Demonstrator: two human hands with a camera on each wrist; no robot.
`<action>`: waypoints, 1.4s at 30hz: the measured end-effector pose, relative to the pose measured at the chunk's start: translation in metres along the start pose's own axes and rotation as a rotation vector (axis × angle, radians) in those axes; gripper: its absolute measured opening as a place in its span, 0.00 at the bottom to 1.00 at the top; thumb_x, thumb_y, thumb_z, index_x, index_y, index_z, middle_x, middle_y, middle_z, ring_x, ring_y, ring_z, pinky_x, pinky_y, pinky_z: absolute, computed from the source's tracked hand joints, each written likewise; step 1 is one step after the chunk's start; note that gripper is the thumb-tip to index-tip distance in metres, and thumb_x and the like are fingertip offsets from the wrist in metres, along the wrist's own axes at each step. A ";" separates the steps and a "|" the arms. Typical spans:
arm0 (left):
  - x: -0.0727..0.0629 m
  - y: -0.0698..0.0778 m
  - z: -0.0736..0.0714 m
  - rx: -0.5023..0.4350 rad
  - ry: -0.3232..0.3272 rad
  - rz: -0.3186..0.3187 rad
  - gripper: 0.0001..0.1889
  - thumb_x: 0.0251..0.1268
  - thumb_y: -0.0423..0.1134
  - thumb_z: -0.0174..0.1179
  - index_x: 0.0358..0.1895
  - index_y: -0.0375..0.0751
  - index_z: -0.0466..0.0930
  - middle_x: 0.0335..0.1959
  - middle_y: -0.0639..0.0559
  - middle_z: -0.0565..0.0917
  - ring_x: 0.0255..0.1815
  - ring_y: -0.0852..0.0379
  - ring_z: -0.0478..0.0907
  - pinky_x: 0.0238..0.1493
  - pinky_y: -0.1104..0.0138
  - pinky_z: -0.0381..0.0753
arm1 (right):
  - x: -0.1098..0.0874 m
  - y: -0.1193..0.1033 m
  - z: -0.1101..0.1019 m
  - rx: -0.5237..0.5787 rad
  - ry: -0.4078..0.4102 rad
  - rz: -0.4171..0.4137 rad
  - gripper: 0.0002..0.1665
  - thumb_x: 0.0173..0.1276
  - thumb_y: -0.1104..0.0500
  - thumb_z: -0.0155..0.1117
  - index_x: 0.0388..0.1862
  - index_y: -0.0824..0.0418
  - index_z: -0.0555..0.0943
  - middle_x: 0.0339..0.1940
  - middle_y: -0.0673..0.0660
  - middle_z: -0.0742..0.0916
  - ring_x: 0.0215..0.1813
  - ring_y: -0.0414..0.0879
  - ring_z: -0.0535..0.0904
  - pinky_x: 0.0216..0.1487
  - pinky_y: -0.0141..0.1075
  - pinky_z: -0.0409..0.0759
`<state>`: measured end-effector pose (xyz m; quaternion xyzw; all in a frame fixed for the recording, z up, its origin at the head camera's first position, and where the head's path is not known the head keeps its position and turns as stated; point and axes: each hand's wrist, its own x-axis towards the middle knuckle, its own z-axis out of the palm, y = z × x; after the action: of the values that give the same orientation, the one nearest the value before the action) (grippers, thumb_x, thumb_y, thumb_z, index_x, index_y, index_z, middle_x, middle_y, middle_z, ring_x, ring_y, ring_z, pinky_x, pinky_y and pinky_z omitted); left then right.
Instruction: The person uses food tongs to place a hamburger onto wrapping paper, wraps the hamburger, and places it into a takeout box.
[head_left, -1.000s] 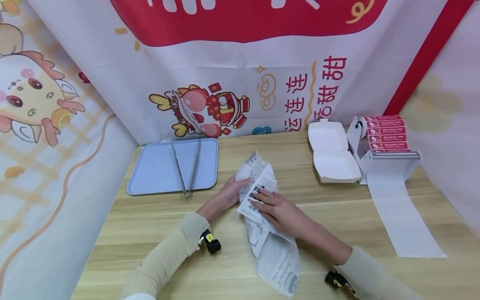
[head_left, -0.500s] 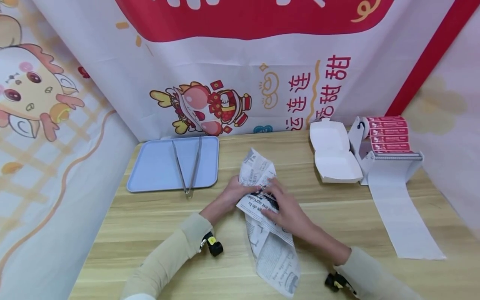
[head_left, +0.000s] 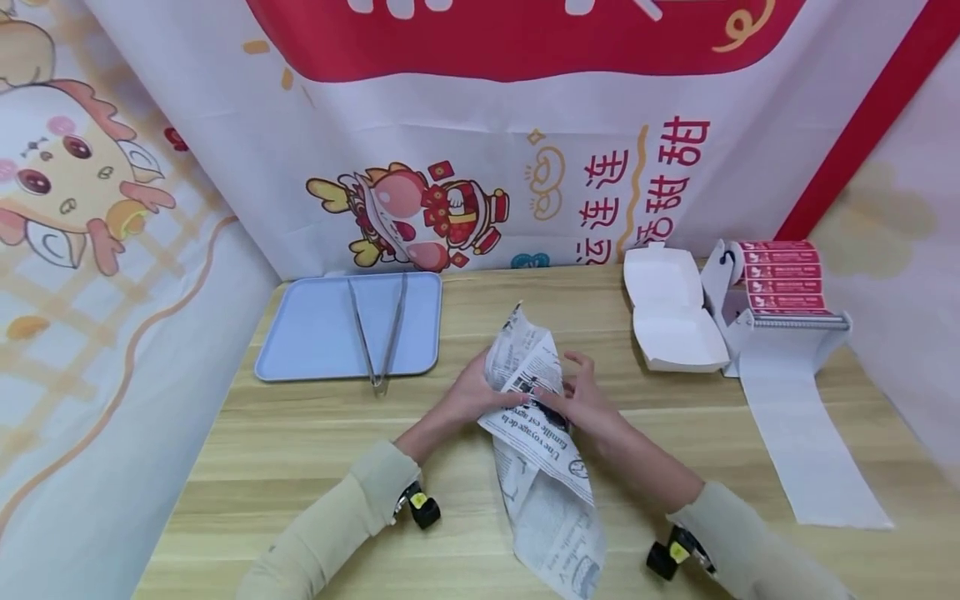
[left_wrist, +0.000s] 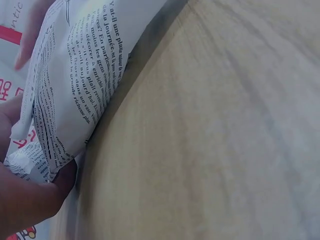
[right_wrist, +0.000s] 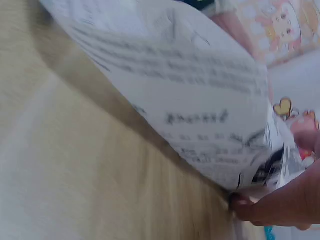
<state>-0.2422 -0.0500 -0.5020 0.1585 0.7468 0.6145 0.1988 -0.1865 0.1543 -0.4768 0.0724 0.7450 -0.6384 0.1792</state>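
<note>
A folded sheet of newsprint paper lies lengthwise between my two hands in the head view, its pointed far end raised and its near end trailing toward me. My left hand grips its left side, thumb across the top. At the right edge, my right hand pinches the paper with thumb on top and fingers curled at the side. The left wrist view shows the printed paper bulging above the wood, the left fingers around its end. In the right wrist view the right hand holds the paper's far part.
A blue tray with metal tongs on it sits at the back left of the wooden table. At the back right stand an unfolded white box and a label dispenser, its blank strip running forward.
My right hand has gone from lying flat on the paper to pinching its right edge. My left thumb has come over the top fold, and the paper looks more rounded.
</note>
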 end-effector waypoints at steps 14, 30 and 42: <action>-0.007 0.000 0.009 0.074 0.106 -0.107 0.42 0.45 0.41 0.79 0.67 0.44 0.70 0.50 0.46 0.84 0.41 0.55 0.84 0.47 0.65 0.83 | 0.045 0.006 -0.016 0.281 -0.021 0.109 0.31 0.65 0.67 0.66 0.67 0.71 0.71 0.34 0.50 0.89 0.36 0.43 0.86 0.39 0.33 0.85; -0.002 -0.008 -0.015 0.070 0.186 -0.132 0.12 0.71 0.35 0.59 0.48 0.27 0.82 0.34 0.40 0.88 0.26 0.63 0.80 0.28 0.72 0.78 | 0.047 0.008 -0.024 0.246 0.008 0.061 0.22 0.69 0.64 0.64 0.60 0.71 0.75 0.29 0.48 0.90 0.30 0.40 0.86 0.32 0.30 0.85; -0.001 -0.012 -0.017 0.038 0.256 -0.143 0.11 0.68 0.37 0.62 0.45 0.30 0.85 0.30 0.45 0.89 0.24 0.64 0.78 0.26 0.73 0.75 | 0.048 0.008 -0.029 0.172 0.107 0.009 0.28 0.74 0.57 0.61 0.70 0.63 0.72 0.55 0.56 0.88 0.41 0.34 0.85 0.42 0.26 0.81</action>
<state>-0.2492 -0.0674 -0.5110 0.0291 0.7868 0.5998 0.1424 -0.2336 0.1780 -0.4978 0.1247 0.6956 -0.6945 0.1353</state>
